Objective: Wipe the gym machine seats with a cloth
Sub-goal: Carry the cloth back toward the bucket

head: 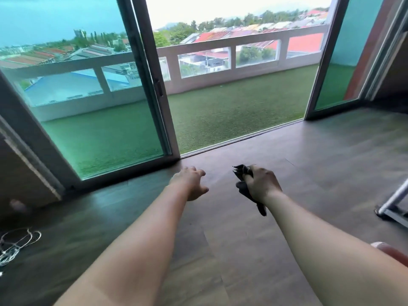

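Note:
Both my arms reach forward over a dark wood floor. My right hand (261,184) is closed around a dark grey cloth (244,172), which bunches above my fingers and hangs below my wrist. My left hand (191,182) holds nothing, its fingers loosely curled and apart. No gym machine seat is in view; only a grey metal frame foot (391,206) shows at the right edge.
An open sliding glass door (152,85) leads to a balcony with green turf (231,111) and a white railing (220,51). A tangle of white cord (15,244) lies on the floor at the left. A reddish rounded object (391,252) sits at the lower right.

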Motion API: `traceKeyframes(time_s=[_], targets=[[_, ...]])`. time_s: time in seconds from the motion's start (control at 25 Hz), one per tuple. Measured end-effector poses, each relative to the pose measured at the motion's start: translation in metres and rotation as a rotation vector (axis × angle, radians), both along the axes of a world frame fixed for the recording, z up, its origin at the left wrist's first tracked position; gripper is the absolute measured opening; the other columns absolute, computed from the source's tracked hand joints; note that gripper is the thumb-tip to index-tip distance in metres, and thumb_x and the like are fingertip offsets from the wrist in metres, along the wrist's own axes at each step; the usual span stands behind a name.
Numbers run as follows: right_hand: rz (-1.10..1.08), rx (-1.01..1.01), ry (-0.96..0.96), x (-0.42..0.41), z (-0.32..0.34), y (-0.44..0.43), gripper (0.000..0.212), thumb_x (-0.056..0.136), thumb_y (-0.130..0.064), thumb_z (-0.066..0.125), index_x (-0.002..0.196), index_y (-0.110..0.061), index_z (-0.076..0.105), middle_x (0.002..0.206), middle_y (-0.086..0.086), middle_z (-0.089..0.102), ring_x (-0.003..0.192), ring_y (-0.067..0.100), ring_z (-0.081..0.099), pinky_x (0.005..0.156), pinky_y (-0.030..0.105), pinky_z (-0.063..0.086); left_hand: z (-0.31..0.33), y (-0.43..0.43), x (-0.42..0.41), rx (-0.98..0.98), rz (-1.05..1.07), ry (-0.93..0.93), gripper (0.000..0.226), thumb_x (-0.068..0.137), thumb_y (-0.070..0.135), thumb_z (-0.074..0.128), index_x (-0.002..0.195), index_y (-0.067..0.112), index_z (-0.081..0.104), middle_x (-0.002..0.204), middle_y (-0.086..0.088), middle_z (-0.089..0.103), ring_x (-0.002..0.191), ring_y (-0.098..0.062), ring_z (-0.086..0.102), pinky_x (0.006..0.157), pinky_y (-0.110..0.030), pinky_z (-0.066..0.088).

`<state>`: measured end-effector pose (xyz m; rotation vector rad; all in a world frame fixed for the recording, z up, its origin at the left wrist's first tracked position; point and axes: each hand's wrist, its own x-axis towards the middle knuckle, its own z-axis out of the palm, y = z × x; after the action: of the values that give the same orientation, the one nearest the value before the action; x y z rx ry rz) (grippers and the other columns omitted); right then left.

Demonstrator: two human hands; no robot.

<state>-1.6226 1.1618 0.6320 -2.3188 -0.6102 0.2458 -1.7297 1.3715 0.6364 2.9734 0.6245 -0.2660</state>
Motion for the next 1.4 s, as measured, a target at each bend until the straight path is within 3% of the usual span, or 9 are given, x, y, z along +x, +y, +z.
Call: traceKeyframes(time_s=[0.08, 0.36, 0.48, 0.72, 0.96, 1.08, 1.4], targets=[[-0.091, -0.004, -0.01, 0.064, -0.002, 0.022, 0.023, 0.094, -0.026, 0.055, 0.111, -0.015, 0.067, 0.108, 0.012, 0.073, 0.104, 0.032, 0.064, 0.075, 0.03, 0.043, -0.002, 0.03, 0.083, -0.004, -0.092, 0.011, 0.069, 0.092, 0.058, 0.06, 0.152, 0.031, 0.041, 0.151, -0.003, 0.045, 0.142, -0.028, 0.034, 0.114, -0.046, 0.038], [-0.434, 0.058, -0.029, 0.294, -0.008, 0.018, 0.027, 0.094, -0.026, 0.058, 0.117, -0.02, 0.069, 0.113, 0.01, 0.074, 0.106, 0.03, 0.066, 0.078, 0.028, 0.045, -0.012, 0.041, 0.387, -0.042, -0.427, -0.029, 0.066, 0.091, 0.053, 0.065, 0.148, 0.026, 0.046, 0.143, -0.006, 0.05, 0.137, -0.03, 0.039, 0.109, -0.046, 0.042], [-0.544, 0.063, -0.047, 0.409, -0.014, -0.013, 0.027, 0.096, -0.025, 0.058, 0.12, -0.02, 0.069, 0.115, 0.01, 0.074, 0.106, 0.028, 0.066, 0.076, 0.025, 0.041, -0.021, 0.007, 0.527, -0.085, -0.535, -0.054, 0.065, 0.09, 0.051, 0.067, 0.146, 0.026, 0.049, 0.14, -0.006, 0.052, 0.133, -0.031, 0.04, 0.107, -0.045, 0.043], [-0.701, -0.001, -0.075, 0.619, 0.001, -0.083, 0.029, 0.096, -0.026, 0.058, 0.122, -0.018, 0.067, 0.119, 0.013, 0.072, 0.11, 0.032, 0.064, 0.085, 0.031, 0.046, -0.01, -0.062, 0.765, -0.133, -0.663, -0.077, 0.063, 0.089, 0.053, 0.066, 0.145, 0.03, 0.049, 0.139, -0.003, 0.053, 0.132, -0.029, 0.041, 0.105, -0.045, 0.045], [-0.851, 0.004, -0.087, 0.822, -0.007, -0.135, 0.027, 0.097, -0.026, 0.057, 0.121, -0.018, 0.067, 0.119, 0.011, 0.071, 0.11, 0.031, 0.063, 0.074, 0.025, 0.035, -0.012, -0.13, 1.002, -0.09, -0.85, -0.093, 0.063, 0.091, 0.053, 0.064, 0.147, 0.03, 0.048, 0.14, -0.003, 0.052, 0.133, -0.028, 0.04, 0.102, -0.044, 0.047], [-0.955, 0.022, -0.094, 0.912, -0.014, -0.163, 0.028, 0.097, -0.026, 0.056, 0.121, -0.016, 0.066, 0.118, 0.012, 0.071, 0.11, 0.033, 0.063, 0.076, 0.028, 0.037, -0.014, -0.167, 1.113, -0.072, -0.955, -0.081, 0.062, 0.091, 0.055, 0.064, 0.147, 0.031, 0.048, 0.139, -0.002, 0.052, 0.133, -0.027, 0.04, 0.101, -0.043, 0.047], [-1.153, 0.04, -0.087, 1.126, -0.033, -0.297, 0.02, 0.096, -0.023, 0.058, 0.101, -0.007, 0.069, 0.112, 0.01, 0.058, 0.104, 0.033, 0.06, 0.083, 0.03, 0.04, -0.017, -0.34, 1.366, -0.082, -1.22, -0.063, 0.062, 0.09, 0.056, 0.062, 0.146, 0.033, 0.048, 0.138, -0.001, 0.052, 0.134, -0.025, 0.04, 0.1, -0.043, 0.048]])
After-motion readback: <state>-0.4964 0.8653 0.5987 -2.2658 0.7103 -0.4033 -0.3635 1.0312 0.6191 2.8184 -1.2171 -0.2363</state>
